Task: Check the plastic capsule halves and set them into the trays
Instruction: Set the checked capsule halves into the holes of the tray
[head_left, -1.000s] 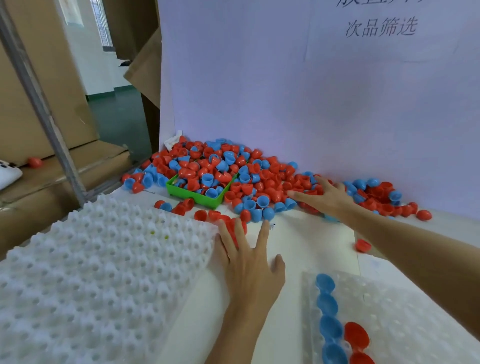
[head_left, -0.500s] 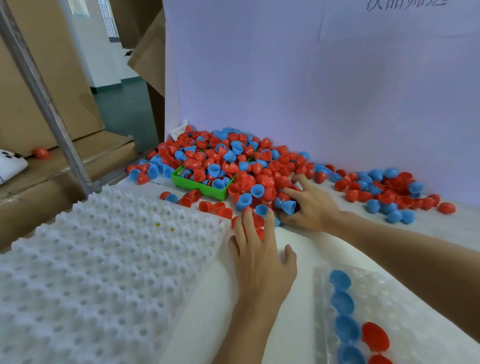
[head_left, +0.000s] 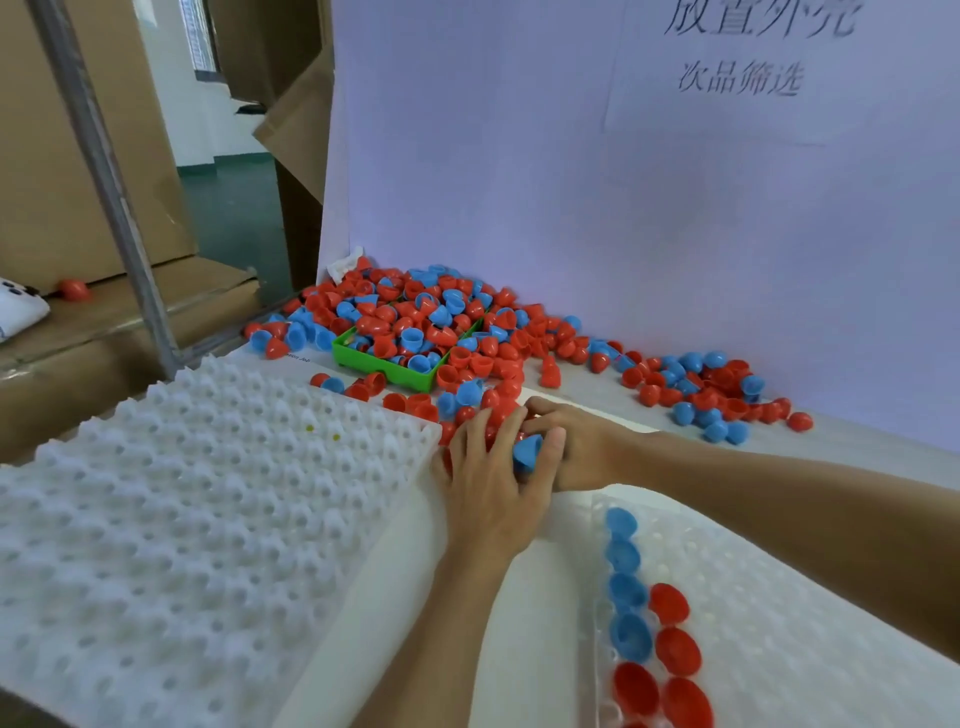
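Note:
A big heap of red and blue capsule halves (head_left: 447, 332) lies against the back wall. My right hand (head_left: 587, 449) reaches into the heap's near edge with curled fingers and grips a blue capsule half (head_left: 527, 450). My left hand (head_left: 491, 486) lies right beside it, fingers straight, resting on red halves at the corner of the white foam tray (head_left: 218, 493). That tray shows no halves. The clear tray (head_left: 779, 623) at lower right holds a column of blue halves (head_left: 626, 587) and a few red halves (head_left: 672, 649).
A green bin (head_left: 384, 364) full of halves sits inside the heap. More halves (head_left: 711, 395) are scattered to the right along the white wall. On the left, a metal post (head_left: 111, 192), cardboard boxes and one stray red half (head_left: 72, 290) border the table.
My right hand drew back from the heap toward me, curling round a blue half, and now meets my left hand, which edged forward onto the red halves.

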